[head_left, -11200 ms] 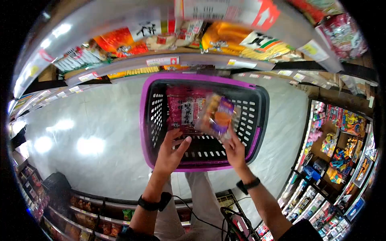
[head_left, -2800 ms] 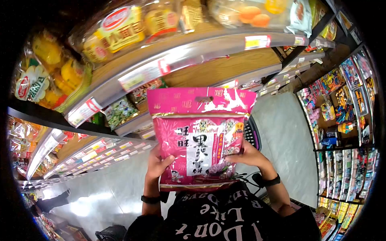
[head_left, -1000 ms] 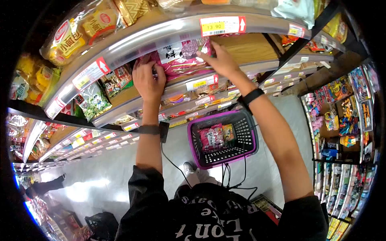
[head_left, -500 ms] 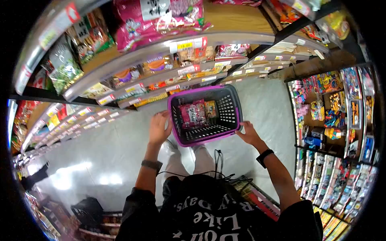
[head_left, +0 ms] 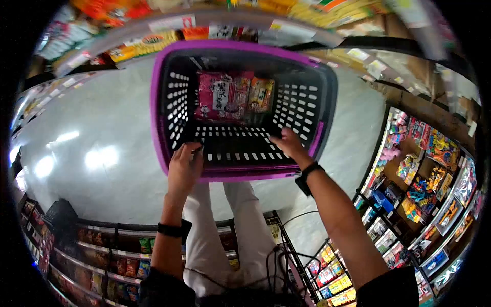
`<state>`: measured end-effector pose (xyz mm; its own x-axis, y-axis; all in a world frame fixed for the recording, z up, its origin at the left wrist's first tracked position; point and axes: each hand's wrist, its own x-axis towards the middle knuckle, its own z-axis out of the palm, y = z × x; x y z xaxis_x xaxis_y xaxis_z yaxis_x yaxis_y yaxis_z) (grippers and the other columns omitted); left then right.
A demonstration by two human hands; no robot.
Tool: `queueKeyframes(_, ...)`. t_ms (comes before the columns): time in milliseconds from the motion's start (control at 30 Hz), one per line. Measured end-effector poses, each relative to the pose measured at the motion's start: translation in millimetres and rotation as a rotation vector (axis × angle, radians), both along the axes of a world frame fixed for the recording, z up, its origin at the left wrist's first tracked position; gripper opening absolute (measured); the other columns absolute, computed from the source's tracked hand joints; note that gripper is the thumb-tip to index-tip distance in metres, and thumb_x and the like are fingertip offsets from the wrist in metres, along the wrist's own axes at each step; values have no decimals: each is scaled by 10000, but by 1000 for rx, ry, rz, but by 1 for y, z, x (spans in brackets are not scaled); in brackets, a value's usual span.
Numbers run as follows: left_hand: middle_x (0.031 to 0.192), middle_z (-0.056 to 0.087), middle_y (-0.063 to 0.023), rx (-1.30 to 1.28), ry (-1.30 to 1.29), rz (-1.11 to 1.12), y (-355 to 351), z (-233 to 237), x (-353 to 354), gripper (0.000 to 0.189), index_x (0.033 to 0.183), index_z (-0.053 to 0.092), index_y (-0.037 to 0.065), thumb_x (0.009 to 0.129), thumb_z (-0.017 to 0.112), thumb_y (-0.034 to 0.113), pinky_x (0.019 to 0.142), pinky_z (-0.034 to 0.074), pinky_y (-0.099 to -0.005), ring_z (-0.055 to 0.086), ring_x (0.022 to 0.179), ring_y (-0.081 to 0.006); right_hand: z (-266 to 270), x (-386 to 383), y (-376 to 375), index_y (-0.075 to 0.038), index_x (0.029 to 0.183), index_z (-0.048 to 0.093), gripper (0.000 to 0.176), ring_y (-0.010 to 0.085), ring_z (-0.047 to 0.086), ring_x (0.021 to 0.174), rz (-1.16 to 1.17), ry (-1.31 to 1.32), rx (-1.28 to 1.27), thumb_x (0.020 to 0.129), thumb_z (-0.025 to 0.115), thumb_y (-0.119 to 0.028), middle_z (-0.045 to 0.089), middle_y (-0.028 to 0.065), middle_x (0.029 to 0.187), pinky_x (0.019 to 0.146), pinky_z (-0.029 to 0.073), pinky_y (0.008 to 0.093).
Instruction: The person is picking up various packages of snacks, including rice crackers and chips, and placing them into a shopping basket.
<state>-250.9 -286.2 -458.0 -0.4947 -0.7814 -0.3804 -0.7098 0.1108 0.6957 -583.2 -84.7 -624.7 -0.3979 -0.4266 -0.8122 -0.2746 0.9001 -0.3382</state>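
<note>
A dark grey shopping basket with a purple rim and slotted walls is below me, above my light trousers and the floor. Inside lie a pink snack packet with dark lettering and a smaller yellow-orange packet beside it. My left hand is over the basket's near left corner, its fingers loosely bent and apart, holding nothing visible. Past the near right edge reaches my right hand, slightly blurred, with fingers apart over the slotted wall. Neither hand touches the packets.
A shelf edge with price tags and snack packets runs close along the far side. To the right stands a rack of colourful goods. Low snack shelves and black cables are on the near side.
The basket appears larger and nearer, and the view has shifted. My hands have moved from the basket's outer sides to over its near edge. The packets stay inside.
</note>
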Motion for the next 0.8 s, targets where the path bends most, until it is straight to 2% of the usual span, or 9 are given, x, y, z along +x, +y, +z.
queueKeyframes(100, 1056, 706, -139, -31, 1, -37, 15, -51, 2, 172, 1089, 642, 43, 918, 662, 49, 840, 547, -409, 691, 986, -329, -36, 13, -66, 79, 1448, 425, 1001, 363, 492, 1354, 25, 135, 162, 755, 855, -501, 488, 289, 1453, 1120, 402, 441)
queueKeyframes(200, 1031, 713, -138, -55, 21, -33, 35, -87, 16, 175, 1081, 646, 33, 910, 677, 42, 811, 554, -406, 699, 951, -320, -195, -8, -58, 70, 1482, 356, 1043, 353, 487, 1350, -65, -131, 71, 740, 889, -432, 502, 239, 1455, 1141, 386, 429)
queueKeyframes(300, 907, 697, -154, -160, 59, -3, 36, -94, 17, 250, 1069, 646, 21, 829, 688, -31, 720, 544, -403, 677, 778, -314, -239, 2, -87, -70, 1508, 393, 954, 298, 481, 1357, -31, 112, 22, 764, 876, -423, 488, 146, 1491, 1148, 381, 428)
queueKeyframes(433, 943, 705, -147, -113, 156, -49, 31, -96, 20, 250, 1053, 649, -9, 819, 694, -85, 730, 547, -387, 682, 822, -299, -293, -8, -96, -63, 1560, 291, 1011, 338, 349, 1452, -293, -503, -141, 849, 644, -689, 379, 188, 1561, 1184, 316, 484)
queueKeyframes(500, 921, 710, -130, -95, 134, -80, 28, -92, 18, 283, 1067, 646, -8, 797, 688, -80, 732, 547, -393, 680, 813, -307, -317, 2, -89, 2, 1257, 636, 813, 317, 602, 1206, -21, 646, 240, 751, 810, -610, 651, 191, 1280, 1019, 470, 444)
queueKeyframes(600, 812, 659, -120, -122, 165, -61, 29, -95, 16, 280, 1041, 651, 7, 774, 691, -69, 684, 537, -402, 659, 737, -304, -288, -18, -77, 14, 1026, 704, 611, 287, 698, 903, 32, 182, -37, 797, 798, -545, 740, 157, 950, 842, 537, 446)
queueKeyframes(667, 816, 662, -112, -138, 194, -68, 25, -94, 16, 285, 1040, 650, 17, 772, 692, -70, 682, 536, -396, 657, 732, -299, -265, -9, -77, 35, 1002, 683, 531, 255, 679, 737, 81, 274, -152, 846, 775, -464, 719, 133, 833, 710, 543, 426)
queueKeyframes(733, 809, 660, -100, -90, 179, -57, 26, -91, 17, 288, 1040, 645, 24, 773, 687, -74, 682, 536, -388, 657, 731, -286, -256, -8, -75, 48, 971, 683, 444, 232, 671, 739, 122, 217, -69, 885, 750, -383, 715, 119, 831, 716, 536, 401)
queueKeyframes(800, 849, 683, -107, -49, 146, -70, 27, -88, 16, 299, 1075, 632, 23, 793, 704, -48, 707, 547, -387, 677, 765, -291, -232, 6, -64, 58, 990, 692, 375, 192, 655, 732, -184, -15, -311, 923, 715, -310, 716, 87, 820, 693, 528, 373)
